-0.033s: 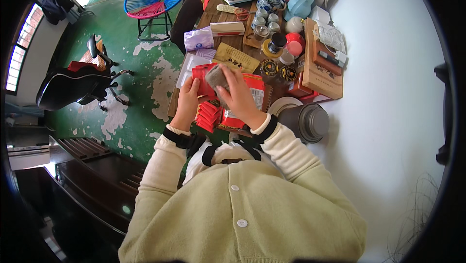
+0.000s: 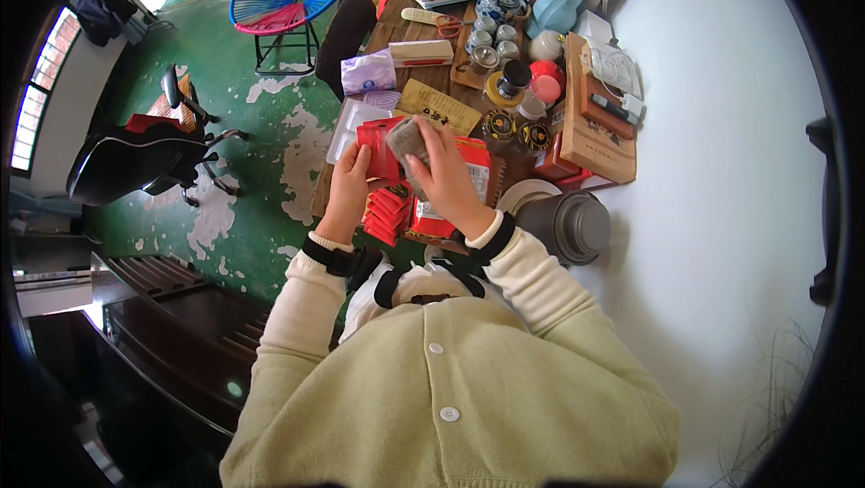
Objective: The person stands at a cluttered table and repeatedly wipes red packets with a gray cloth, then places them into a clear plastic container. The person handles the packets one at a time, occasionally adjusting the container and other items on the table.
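My left hand (image 2: 347, 189) is closed on the edge of a shiny red packet (image 2: 378, 147), its thumb lying on top. A grey-brown folded cloth (image 2: 407, 141) is gripped in my right hand (image 2: 448, 180), with the fingers over its far side. The cloth is at the packet's right edge and overlaps it; whether they touch is unclear. Below the hands lies a pile of small red sachets (image 2: 386, 213). Larger red bags with white labels (image 2: 475, 160) lie partly under my right hand.
The wooden table also holds a yellow-brown paper packet (image 2: 439, 108), a purple tissue pack (image 2: 368, 73), scissors (image 2: 448, 27), glass jars (image 2: 500, 126) and a tea set (image 2: 491, 30). A cardboard box (image 2: 599, 145) stands along the white wall. A grey cylindrical bin (image 2: 577, 227) is at right.
My right hand and the cloth have shifted very slightly to the right. My left hand and the red packet look the same.
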Demonstrator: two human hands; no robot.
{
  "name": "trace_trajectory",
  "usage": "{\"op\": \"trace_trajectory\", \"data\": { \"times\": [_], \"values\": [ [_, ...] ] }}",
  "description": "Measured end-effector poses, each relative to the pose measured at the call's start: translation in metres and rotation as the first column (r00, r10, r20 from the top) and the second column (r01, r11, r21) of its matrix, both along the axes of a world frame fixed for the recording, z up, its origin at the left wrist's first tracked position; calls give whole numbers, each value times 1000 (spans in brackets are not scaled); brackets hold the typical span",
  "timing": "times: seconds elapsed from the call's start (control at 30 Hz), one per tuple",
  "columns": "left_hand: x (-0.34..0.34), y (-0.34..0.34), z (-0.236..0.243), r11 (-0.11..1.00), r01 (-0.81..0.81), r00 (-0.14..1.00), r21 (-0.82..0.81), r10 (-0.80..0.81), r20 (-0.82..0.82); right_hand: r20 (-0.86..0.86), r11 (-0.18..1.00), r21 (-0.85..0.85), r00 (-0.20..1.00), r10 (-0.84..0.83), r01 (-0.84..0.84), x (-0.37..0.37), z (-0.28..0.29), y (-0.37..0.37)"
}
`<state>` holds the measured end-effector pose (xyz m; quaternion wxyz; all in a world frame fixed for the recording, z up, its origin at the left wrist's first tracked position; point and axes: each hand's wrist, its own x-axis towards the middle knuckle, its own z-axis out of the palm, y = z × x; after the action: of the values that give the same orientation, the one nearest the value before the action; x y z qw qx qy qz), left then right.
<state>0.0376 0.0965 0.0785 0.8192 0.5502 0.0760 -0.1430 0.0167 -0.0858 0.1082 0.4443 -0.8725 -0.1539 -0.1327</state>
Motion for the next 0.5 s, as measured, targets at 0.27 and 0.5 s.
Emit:
{"op": "trace_trajectory", "data": {
  "times": [0.27, 0.5],
  "values": [
    [-7, -4, 7, 994, 110, 994, 14, -111, 23, 59, 974, 142, 981, -184, 174, 4, -21, -8],
    [-7, -3, 0, 991, 120, 993, -61, -119, 24, -176, 911, 389, 982, -71, 136, 5, -25, -19]
  ]
}}
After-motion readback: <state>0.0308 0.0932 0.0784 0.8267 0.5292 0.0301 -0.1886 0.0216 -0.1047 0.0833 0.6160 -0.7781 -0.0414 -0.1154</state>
